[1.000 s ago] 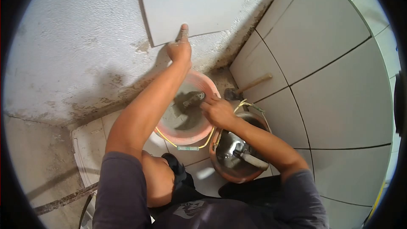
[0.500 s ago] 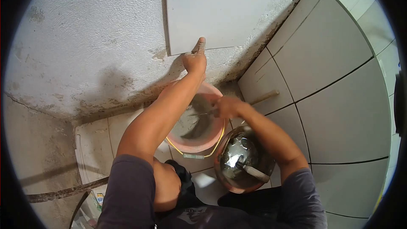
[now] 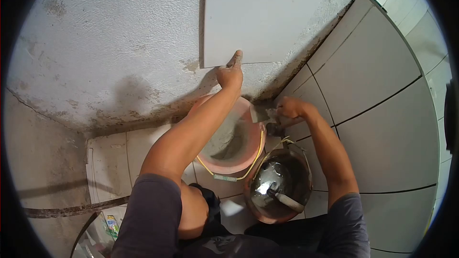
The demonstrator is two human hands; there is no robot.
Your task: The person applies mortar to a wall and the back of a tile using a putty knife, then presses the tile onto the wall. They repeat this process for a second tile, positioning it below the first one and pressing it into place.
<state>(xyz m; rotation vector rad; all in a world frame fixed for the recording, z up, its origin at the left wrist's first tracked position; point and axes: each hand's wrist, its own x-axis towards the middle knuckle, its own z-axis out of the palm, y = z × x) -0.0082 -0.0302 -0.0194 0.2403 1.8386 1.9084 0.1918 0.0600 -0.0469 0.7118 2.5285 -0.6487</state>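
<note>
My left hand (image 3: 230, 74) grips the lower edge of a large pale tile (image 3: 258, 19) against the wall. Its thumb lies on the tile's face, the other fingers tucked under the edge. Below, a pink bucket (image 3: 229, 166) holds grey wet mortar (image 3: 224, 138). My right hand (image 3: 289, 108) is closed round a trowel, whose flat grey blade (image 3: 260, 113) is over the bucket's right rim. The trowel's handle is mostly hidden in my fingers. A dark tool head (image 3: 274, 129) shows below that hand, partly hidden.
A second bucket (image 3: 267, 219) with dark liquid stands at front right; a tool with a pale handle (image 3: 289, 203) rests across it. Grey tiles (image 3: 382, 86) line the right side. Rough white wall (image 3: 105, 33) rises ahead. A hose-like strip (image 3: 71, 210) crosses the left.
My right hand has moved from over the mortar to the right, bringing the trowel blade to the bucket's rim. My left hand stays on the tile; the view has shifted slightly.
</note>
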